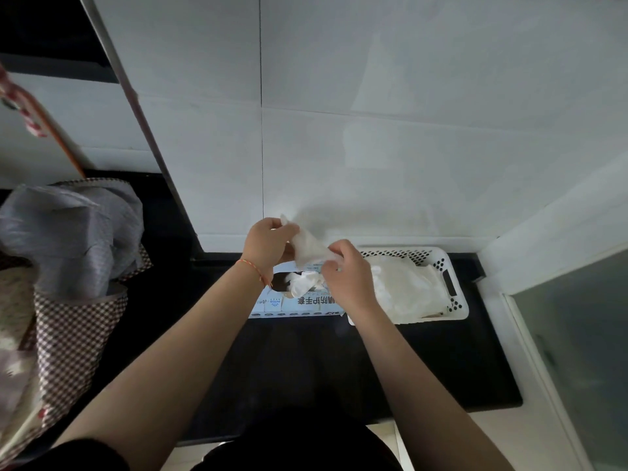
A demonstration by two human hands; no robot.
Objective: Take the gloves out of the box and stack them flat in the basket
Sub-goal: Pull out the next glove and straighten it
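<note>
Forearms are reached out over the dark counter, and the box is met first, lying flat with its printed top up and its oval opening showing a tuft of gloves, kept loose there so the next one can be drawn. Just right of the box, touching or nearly so, the white basket is set, close enough that each glove needs only a short carry; a pale stack is already laid flat inside it. Above the box, one glove is held stretched between both hands. Its far end is pinched by the left hand, fingers curled round it; its near end is gripped by the right hand, also curled. It is judged to be pulled taut so creases are smoothed before it is laid on the stack. Beyond the box, a white tiled wall is seen; left of the box, a checked bag.
</note>
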